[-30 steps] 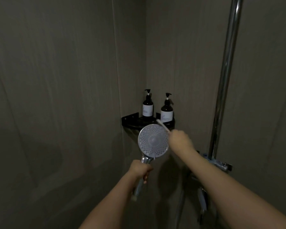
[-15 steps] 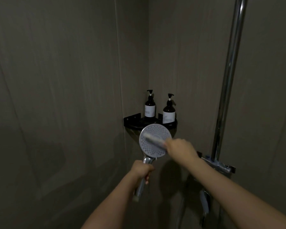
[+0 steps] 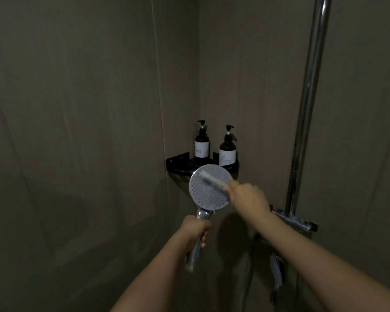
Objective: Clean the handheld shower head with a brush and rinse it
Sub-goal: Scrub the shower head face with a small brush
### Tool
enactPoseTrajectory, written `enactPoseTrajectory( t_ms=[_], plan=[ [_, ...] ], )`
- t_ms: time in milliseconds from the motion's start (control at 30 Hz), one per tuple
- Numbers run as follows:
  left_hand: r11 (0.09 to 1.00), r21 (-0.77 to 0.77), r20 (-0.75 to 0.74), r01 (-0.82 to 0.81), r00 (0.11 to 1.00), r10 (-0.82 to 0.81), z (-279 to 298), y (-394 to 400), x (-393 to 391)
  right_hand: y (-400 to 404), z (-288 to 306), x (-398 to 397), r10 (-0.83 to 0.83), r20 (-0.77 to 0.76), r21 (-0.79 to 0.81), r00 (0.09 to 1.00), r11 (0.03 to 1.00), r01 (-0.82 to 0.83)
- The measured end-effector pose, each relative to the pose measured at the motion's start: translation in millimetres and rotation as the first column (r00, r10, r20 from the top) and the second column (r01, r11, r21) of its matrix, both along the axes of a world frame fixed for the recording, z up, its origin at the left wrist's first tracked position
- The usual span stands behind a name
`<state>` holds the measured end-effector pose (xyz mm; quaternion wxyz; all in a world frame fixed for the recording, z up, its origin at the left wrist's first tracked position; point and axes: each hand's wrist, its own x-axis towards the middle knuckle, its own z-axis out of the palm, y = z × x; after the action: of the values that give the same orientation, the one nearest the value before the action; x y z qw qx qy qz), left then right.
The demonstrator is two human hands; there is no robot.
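right hand [image 3: 248, 197] holding one brush [image 3: 214, 181], two bottles [image 3: 202, 146]

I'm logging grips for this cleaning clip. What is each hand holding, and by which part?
Left hand grips the round chrome handheld shower head by its handle. Right hand holds the slim white brush by its handle end.

A black corner shelf [image 3: 178, 162] is fixed where the two grey walls [image 3: 77, 109] meet. Two dark pump bottles with white labels stand upright on it: the left bottle [image 3: 202, 143] in the shelf's back corner, the right bottle [image 3: 227, 148] near its right edge, slightly apart. A chrome riser pipe [image 3: 306, 109] runs vertically to a mixer valve [image 3: 295, 221].
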<state>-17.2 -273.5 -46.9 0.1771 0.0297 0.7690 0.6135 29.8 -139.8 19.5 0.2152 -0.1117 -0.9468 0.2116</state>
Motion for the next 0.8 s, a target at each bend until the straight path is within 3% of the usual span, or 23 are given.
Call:
enactPoseTrajectory(
  t_ms=[67,233,500,567,700,800],
  plan=[
    [1.000,-0.003,-0.001,0.012,1.000,-0.012,0.7,1.2,0.7,-6.9,-6.6,0.6,0.049,0.040,0.006,0.998,0.999,-0.050],
    [0.999,-0.033,0.009,0.003,1.000,-0.003,1.7,1.0,3.0,0.9,1.1,-5.0,-0.007,0.036,-0.060,0.999,0.998,0.009],
    [0.998,-0.061,-0.010,-0.020,1.000,0.019,-7.6,-3.6,3.6,-6.2,-3.9,-9.3,0.083,0.224,0.043,0.971,0.994,-0.096],
    [0.998,-0.070,-0.020,-0.012,1.000,0.010,-7.4,-2.9,3.3,-8.9,-6.5,-10.0,0.071,0.210,0.062,0.975,0.994,-0.086],
    [0.999,-0.026,-0.014,-0.023,1.000,0.022,-3.1,-4.2,0.0,-14.1,-12.3,-11.8,0.135,0.272,-0.011,0.953,0.991,-0.137],
    [0.999,-0.021,0.000,-0.028,1.000,0.028,-5.0,-7.4,0.3,0.4,-2.5,-12.1,0.027,0.143,-0.043,0.989,0.999,-0.021]
  ],
)
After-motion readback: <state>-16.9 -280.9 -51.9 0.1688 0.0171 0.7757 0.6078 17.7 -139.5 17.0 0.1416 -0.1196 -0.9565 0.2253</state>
